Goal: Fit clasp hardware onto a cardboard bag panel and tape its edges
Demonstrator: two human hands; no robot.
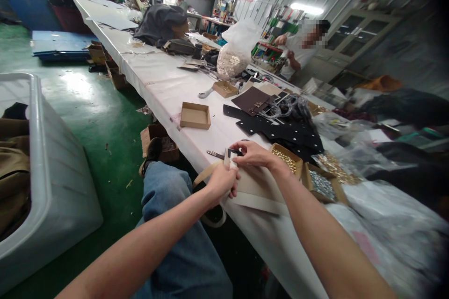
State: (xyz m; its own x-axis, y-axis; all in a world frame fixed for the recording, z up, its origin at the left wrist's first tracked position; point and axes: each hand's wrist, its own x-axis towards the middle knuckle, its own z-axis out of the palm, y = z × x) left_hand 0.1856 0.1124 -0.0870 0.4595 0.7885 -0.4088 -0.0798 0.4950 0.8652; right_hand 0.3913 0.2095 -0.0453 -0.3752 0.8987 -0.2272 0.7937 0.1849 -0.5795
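My left hand (224, 180) is closed at the table's near edge, with a beige strap (205, 175) running out behind it and hanging in a loop below. Its fingers meet a small white-and-black piece (230, 155) whose kind I cannot make out. From the other side, the thumb and fingers of my right hand (253, 153) pinch that same piece. A dark narrow strip with a metal-looking end (214, 154) sticks out to the left of it. Beneath the hands lies a brown board (263, 182). My fingers hide much of what they grip.
Right of my hands stand boxes of gold-coloured bits (286, 161) and silver bits (321, 184). Dark studded pieces (280, 131) and a shallow cardboard box (195, 116) lie farther up the table. A grey bin (63, 173) is at left; a person (298, 53) works across the table.
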